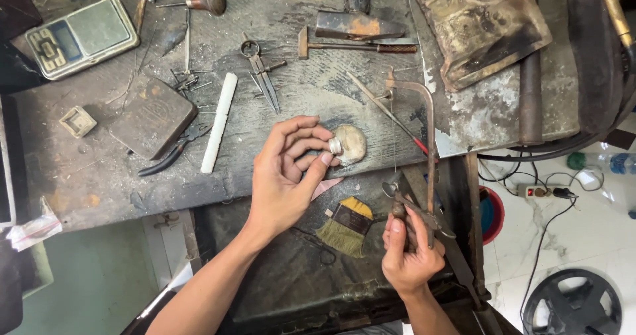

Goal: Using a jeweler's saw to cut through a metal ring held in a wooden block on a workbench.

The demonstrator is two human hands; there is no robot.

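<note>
small pale workpiece (336, 145) sits at the bench edge, pinched between thumb and fingertips of the left hand (286, 176), pressed against a rounded wooden peg (351, 143). can't tell what the piece is, too small. the other left fingers are curled loosely above it.

right hand (407, 255) is closed around the handle of a jeweller's saw (424, 156), frame standing upright just right of the peg, thin blade running down near the piece (contact not clear from here).

around them on the worn bench (99, 183): dividers (262, 70), white stick (219, 122), black pliers (173, 151), flat dark tin (152, 118), digital scale (81, 36) top left, small hammer (354, 45), large rusty block (480, 24) top right. yellow-handled brush (346, 226) lies in the tray below, between the two hands.
</note>
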